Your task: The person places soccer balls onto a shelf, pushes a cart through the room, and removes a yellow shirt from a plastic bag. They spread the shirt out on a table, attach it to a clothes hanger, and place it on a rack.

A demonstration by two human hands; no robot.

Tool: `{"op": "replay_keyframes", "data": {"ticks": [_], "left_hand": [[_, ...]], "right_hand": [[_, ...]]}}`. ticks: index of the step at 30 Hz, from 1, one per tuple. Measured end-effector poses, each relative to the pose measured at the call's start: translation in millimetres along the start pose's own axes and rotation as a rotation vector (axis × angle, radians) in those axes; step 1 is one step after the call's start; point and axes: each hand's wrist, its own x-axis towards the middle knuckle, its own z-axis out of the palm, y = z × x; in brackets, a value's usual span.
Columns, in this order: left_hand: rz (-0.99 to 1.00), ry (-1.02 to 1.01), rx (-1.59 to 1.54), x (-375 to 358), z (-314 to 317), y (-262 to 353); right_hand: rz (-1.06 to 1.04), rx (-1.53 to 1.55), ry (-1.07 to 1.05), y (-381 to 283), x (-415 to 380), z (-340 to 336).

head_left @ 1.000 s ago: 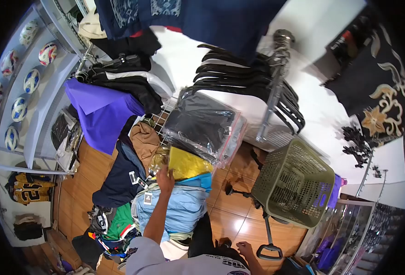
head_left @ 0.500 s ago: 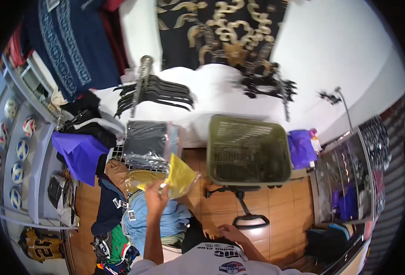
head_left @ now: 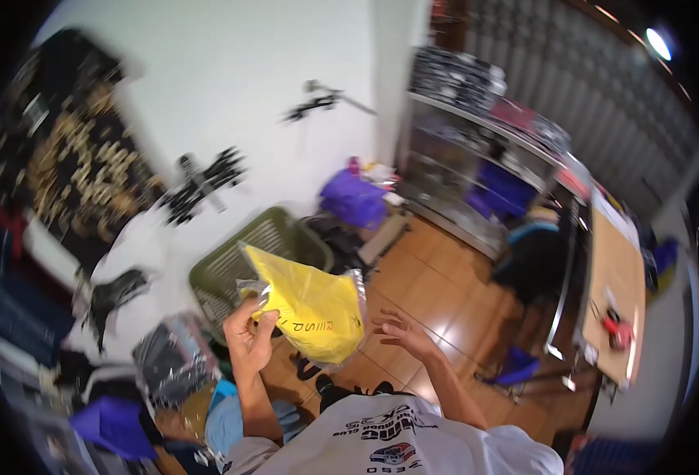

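Note:
My left hand (head_left: 250, 332) pinches the left edge of a clear plastic bag with a folded yellow garment (head_left: 310, 305) inside. Dark lettering shows on the yellow face. The bag is held up in front of my body, partly covering a green slatted basket (head_left: 215, 269) behind it. To the right of the bag is my right hand (head_left: 403, 331), fingers spread, a small gap from the bag's edge and holding nothing.
Bagged dark garments (head_left: 171, 360) and piled clothes, including a light blue garment (head_left: 239, 419), lie at lower left. A purple bag (head_left: 353, 198) stands by the wall, near a glass display cabinet (head_left: 444, 170). On the right is a wooden tabletop (head_left: 615, 293) with a red object.
The view has swung to the right. My left hand has lifted the yellow bagged garment from beside the clothes pile to before my body. My right hand has risen towards it.

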Motion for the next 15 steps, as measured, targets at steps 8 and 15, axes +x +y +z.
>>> {"op": "replay_keyframes", "data": {"ticks": [8, 15], "left_hand": [[0.056, -0.623, -0.244, 41.2, 208.2, -25.8], [0.052, -0.966, -0.343, 25.4, 383.9, -12.1]], "right_hand": [[-0.222, 0.619, 0.378, 96.6, -110.2, -118.8], [-0.594, 0.742, 0.897, 76.5, -239.9, -128.9]]}}
